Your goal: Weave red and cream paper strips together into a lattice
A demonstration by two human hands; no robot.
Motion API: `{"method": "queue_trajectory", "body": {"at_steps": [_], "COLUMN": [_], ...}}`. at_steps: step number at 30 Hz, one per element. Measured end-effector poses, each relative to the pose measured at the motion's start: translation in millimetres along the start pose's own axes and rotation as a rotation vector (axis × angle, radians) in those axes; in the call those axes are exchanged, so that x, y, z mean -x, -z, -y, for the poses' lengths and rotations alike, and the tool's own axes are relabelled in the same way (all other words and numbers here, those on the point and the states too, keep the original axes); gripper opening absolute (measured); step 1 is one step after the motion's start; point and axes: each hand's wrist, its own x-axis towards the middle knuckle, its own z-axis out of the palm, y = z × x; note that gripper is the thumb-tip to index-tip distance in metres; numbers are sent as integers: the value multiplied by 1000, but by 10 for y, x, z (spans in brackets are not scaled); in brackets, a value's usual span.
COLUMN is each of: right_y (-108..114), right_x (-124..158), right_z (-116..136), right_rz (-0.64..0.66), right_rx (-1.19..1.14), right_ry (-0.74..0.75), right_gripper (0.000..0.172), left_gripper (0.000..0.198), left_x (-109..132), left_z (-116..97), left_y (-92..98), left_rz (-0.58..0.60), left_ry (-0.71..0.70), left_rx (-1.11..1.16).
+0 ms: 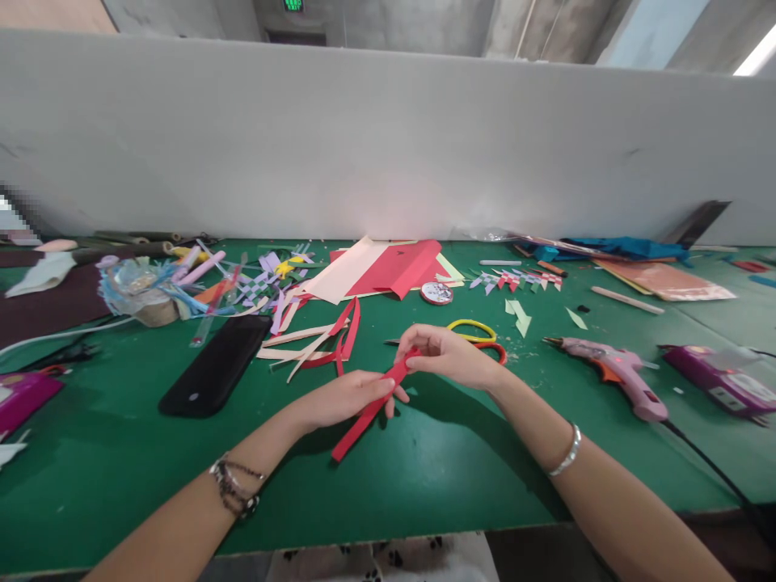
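Observation:
A red paper strip (362, 430) slants between my two hands above the green table. My left hand (352, 398) pinches it near the middle, thumb on top, and its lower end sticks out toward me. At the upper end, the fingertips of my right hand (441, 356) close on the same strip. Just beyond the right hand lie scissors (473, 330) with yellow and red handles, partly hidden by that hand. Loose red and cream paper strips (321, 343) are tangled beyond my left hand.
A black phone (217, 368) lies at left. To the right are a pink glue gun (618, 368) with a cable and a purple box-like device (724, 378). Red and cream paper sheets (394, 267) lie at the back before a grey partition (388, 145). Woven paper pieces (518, 280) sit nearby.

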Motion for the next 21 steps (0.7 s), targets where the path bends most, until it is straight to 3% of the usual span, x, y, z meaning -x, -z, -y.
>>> {"method": "queue_trajectory", "body": {"at_steps": [7,11,16,21], "right_y": [-70,-95,-126,-166], "right_x": [15,4,-12,-25], "right_z": [1,-19,-9,-15], "right_rz": [33,0,-57,-119], "right_rx": [91,61,62,-1], "right_ry": [108,94,37,-19], "right_gripper": [24,25,16,11], "left_gripper": [44,34,19,21], "left_x": [-18,-32,-63,-74], "left_z": [75,54,33,71], "left_y": [-109,-157,-170,-174], "left_rz": [-8,-111,-117,-116], "left_ry": [22,80,79,84], "left_rx": [456,478,580,577]}}
